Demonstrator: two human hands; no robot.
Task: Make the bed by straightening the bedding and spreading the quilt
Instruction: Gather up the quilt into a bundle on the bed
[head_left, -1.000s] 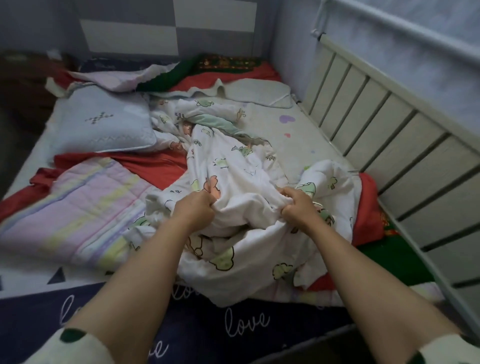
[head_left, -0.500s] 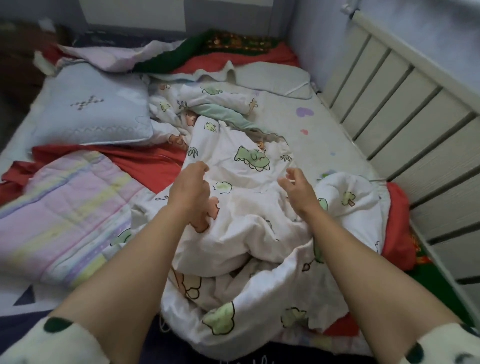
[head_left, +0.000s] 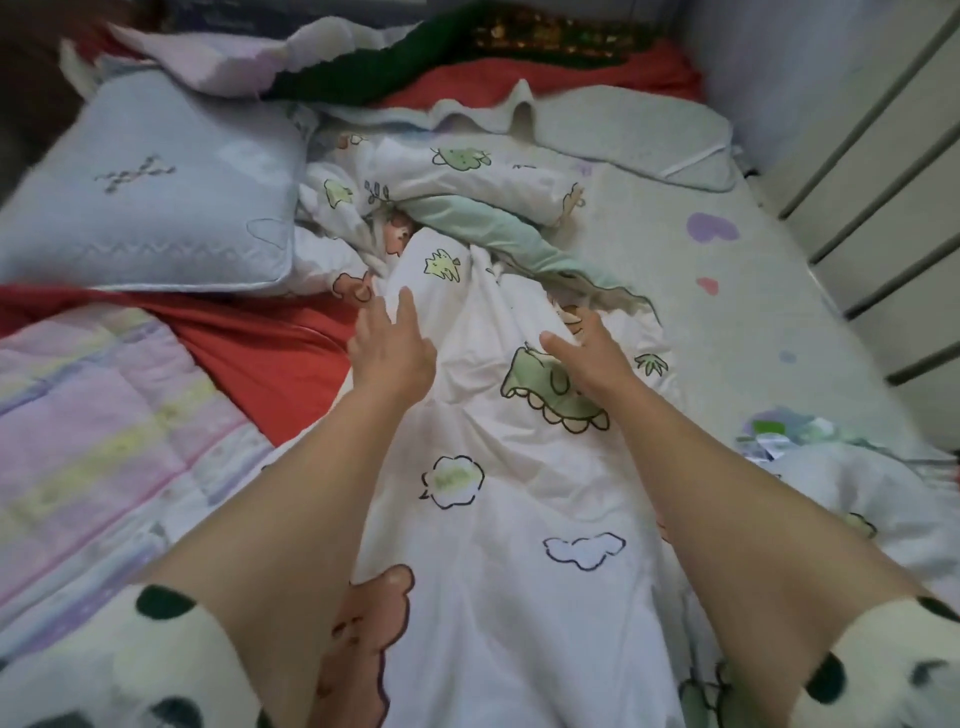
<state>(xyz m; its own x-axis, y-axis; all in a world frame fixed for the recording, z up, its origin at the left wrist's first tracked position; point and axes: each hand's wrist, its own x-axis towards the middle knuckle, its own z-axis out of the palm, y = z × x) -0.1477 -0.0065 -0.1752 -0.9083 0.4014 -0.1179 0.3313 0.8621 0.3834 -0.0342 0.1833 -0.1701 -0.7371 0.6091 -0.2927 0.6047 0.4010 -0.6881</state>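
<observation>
A white quilt (head_left: 483, 509) printed with green dinosaurs, clouds and a brown bear lies bunched down the middle of the bed. Its far end is crumpled, with a mint-green lining showing. My left hand (head_left: 389, 348) reaches forward over the quilt's left fold with fingers stretched out, holding nothing. My right hand (head_left: 587, 353) rests flat on the quilt just beyond a dinosaur print, fingers extended. Both forearms stretch out over the quilt.
A pale blue pillow (head_left: 156, 192) lies at the left. A pink striped quilt (head_left: 98, 431) and a red sheet (head_left: 270, 353) lie beside it. A pale mattress cover (head_left: 727, 322) shows at the right, beside a white slatted rail (head_left: 883, 171). Red and green bedding (head_left: 467, 62) is piled at the head.
Both hands let go of the bunched quilt near me and reached forward along it with fingers spread. The view has moved closer to the bed's head.
</observation>
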